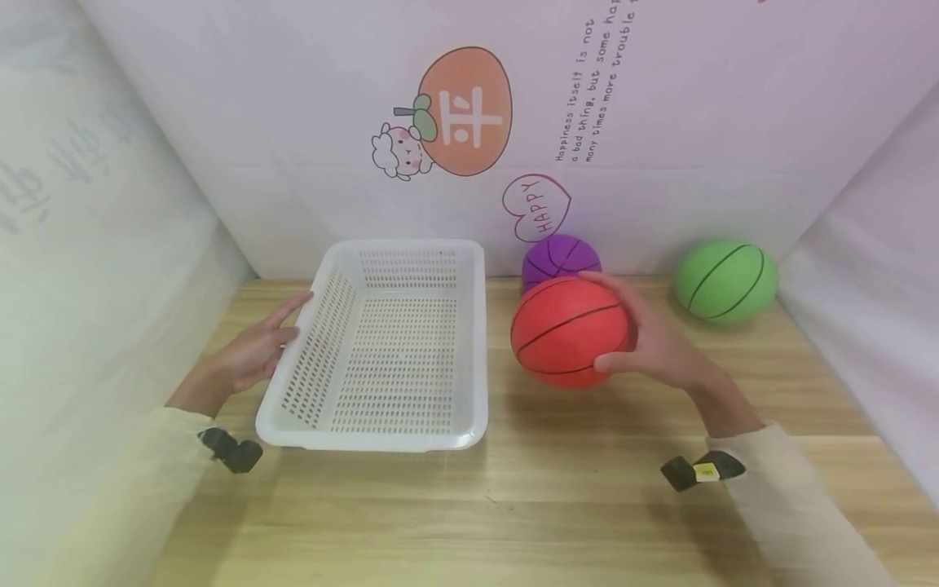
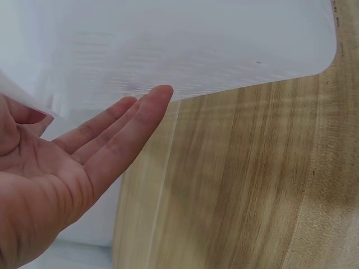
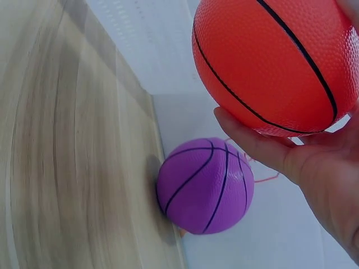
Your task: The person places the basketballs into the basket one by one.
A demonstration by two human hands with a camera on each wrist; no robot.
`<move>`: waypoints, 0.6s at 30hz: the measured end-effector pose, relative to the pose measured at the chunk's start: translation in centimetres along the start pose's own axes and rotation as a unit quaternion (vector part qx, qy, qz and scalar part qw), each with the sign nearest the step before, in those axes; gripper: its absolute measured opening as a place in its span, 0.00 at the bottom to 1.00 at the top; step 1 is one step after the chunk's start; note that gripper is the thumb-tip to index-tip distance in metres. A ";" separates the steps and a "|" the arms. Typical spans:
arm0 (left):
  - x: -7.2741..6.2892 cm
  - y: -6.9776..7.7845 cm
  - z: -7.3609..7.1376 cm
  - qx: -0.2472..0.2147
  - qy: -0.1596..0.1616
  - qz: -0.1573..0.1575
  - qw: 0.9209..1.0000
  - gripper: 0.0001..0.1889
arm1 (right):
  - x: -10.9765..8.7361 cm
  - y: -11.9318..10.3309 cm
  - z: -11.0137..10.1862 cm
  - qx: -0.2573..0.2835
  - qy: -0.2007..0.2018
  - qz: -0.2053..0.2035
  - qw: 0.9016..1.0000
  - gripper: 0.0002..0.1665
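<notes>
A red toy basketball (image 1: pixel 568 333) is gripped by my right hand (image 1: pixel 653 342) from its right side, with the thumb at the near side and fingers behind. In the right wrist view the ball (image 3: pixel 275 67) hangs above the table. My left hand (image 1: pixel 253 355) touches the outer left side of a white perforated plastic basket (image 1: pixel 477 350). In the left wrist view several of its fingers (image 2: pixel 120 140) reach out fairly straight below the basket's wall (image 2: pixel 196 45), while the thumb side is partly hidden by the rim. Nothing lies inside the basket.
A purple ball (image 1: pixel 561 257) sits by the back wall, partly hidden behind the red one. Toward the back right lies a green ball (image 1: pixel 726 281). White printed sheets (image 1: pixel 293 98) enclose the wooden table (image 1: pixel 557 522) at the back and sides.
</notes>
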State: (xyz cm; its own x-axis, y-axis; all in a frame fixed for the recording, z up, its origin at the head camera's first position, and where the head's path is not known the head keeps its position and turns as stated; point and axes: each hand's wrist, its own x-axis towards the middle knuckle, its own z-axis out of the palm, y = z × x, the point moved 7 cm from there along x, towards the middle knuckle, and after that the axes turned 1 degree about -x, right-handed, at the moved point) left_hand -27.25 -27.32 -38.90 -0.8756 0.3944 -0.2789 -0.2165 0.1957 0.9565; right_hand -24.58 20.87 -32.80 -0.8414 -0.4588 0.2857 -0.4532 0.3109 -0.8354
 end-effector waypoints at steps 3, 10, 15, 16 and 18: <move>0.0 -0.1 0.0 0.000 -0.007 0.005 1.000 0.34 | 0.4 -0.1 0.6 0.008 -0.008 0.001 1.000 0.61; -0.1 -0.3 -0.2 0.008 -0.006 -0.001 1.000 0.33 | 1.2 -0.7 2.0 0.033 -0.018 -0.013 0.999 0.61; 0.1 -0.3 -0.2 0.014 -0.001 0.000 1.000 0.33 | 1.6 -0.8 2.8 0.045 -0.023 -0.019 0.999 0.61; 0.1 -0.2 -0.1 0.014 0.000 0.001 1.000 0.33 | 1.6 -0.8 2.9 0.047 -0.023 -0.021 0.998 0.61; 0.1 -0.1 0.0 0.016 -0.001 0.004 1.000 0.33 | 1.7 -1.0 3.1 0.050 -0.025 -0.022 0.998 0.61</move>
State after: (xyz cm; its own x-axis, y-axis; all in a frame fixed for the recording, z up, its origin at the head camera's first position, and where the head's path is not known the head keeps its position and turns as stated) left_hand -27.35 -27.33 -39.07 -0.8767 0.3974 -0.2711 -0.1954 0.2208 0.9556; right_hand -24.68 17.21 -32.94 -0.8046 -0.5120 0.3007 -0.4551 0.2064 -0.8662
